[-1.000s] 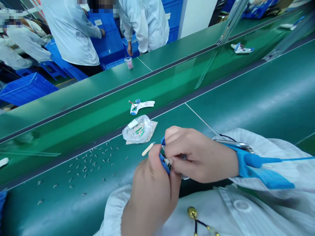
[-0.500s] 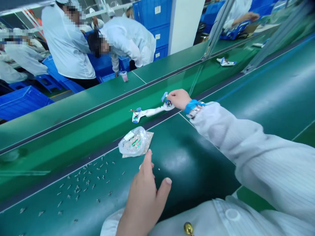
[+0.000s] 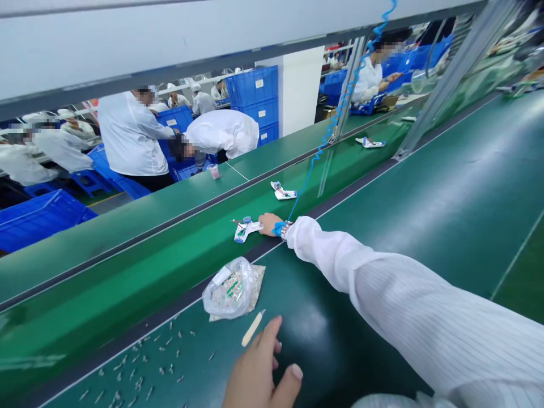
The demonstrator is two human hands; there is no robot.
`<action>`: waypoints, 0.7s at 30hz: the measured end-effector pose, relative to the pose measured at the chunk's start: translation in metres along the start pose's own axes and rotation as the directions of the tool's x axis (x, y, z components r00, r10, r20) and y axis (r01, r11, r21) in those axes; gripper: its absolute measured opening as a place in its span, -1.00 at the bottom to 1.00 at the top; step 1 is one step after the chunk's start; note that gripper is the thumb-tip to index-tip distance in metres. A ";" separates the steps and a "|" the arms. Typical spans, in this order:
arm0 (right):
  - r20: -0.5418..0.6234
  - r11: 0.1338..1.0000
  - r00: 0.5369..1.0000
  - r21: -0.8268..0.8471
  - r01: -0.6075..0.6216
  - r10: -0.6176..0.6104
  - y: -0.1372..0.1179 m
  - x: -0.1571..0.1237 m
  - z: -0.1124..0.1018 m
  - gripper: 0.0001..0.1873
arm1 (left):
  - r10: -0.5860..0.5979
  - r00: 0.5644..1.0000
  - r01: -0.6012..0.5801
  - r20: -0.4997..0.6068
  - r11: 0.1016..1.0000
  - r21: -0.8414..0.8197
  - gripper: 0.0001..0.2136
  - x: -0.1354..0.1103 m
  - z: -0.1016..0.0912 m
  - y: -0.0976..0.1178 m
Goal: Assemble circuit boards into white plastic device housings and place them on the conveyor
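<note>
My right hand [image 3: 271, 225] reaches across to the green conveyor belt [image 3: 182, 255]. Its fingers are closed at the handle end of a white, pistol-shaped plastic housing [image 3: 250, 228] with blue ends, wires and a small green part. Just behind that hand, a similar white housing [image 3: 284, 192] lies on the belt. My left hand [image 3: 259, 368] is held over the near worktop, fingers apart, with nothing in it. Close to its fingertips lies a cream-handled, pointed tool [image 3: 252, 330]. Beyond the tool stands an open clear plastic bag [image 3: 232, 290] of small pale parts and green strips.
Many small metal pieces [image 3: 140, 374] are scattered on the worktop at left. Another white housing [image 3: 370, 143] lies farther along the belt. A blue coiled cord [image 3: 329, 130] runs down to my right wrist. A cup [image 3: 213, 171] stands on the far ledge, with co-workers beyond.
My right hand has left the farther housing and moved to the nearer one's handle. The two housings now lie apart. My view has tilted up, and the cream-handled tool has come into sight.
</note>
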State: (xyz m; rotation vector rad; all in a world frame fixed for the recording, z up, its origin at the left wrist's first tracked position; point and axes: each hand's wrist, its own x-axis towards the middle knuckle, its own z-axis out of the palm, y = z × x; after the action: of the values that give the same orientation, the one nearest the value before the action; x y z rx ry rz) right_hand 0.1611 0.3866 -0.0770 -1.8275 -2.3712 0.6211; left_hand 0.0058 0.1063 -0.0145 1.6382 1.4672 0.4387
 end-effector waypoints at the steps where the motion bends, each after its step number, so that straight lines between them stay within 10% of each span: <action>1: 0.012 1.000 1.000 0.014 0.017 -0.017 0.000 -0.003 -0.004 -0.66 | -0.017 0.999 0.016 -0.036 1.000 -0.019 -0.49 0.001 -0.002 -0.001; 10: 0.145 0.864 0.907 0.393 0.314 -0.396 0.004 -0.112 -0.053 -0.66 | -0.176 0.863 -0.027 -0.473 0.920 -0.392 -0.63 0.022 -0.043 -0.021; 17: 0.268 0.580 0.659 0.753 0.311 -0.702 -0.007 -0.165 -0.074 -0.45 | 0.178 0.939 -0.316 -0.295 0.788 -0.529 -0.67 0.038 -0.038 -0.006; 21: 0.292 0.356 0.546 0.934 0.012 -0.785 -0.011 -0.170 -0.073 -0.54 | 0.363 0.916 -0.387 -0.174 0.678 -0.624 -0.55 0.025 -0.038 -0.002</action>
State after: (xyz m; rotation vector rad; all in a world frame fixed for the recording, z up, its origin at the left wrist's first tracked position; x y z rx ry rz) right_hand 0.2211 0.2435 0.0236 -0.3609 -1.9187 2.2502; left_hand -0.0182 0.1431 -0.0017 1.3336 0.8235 1.0887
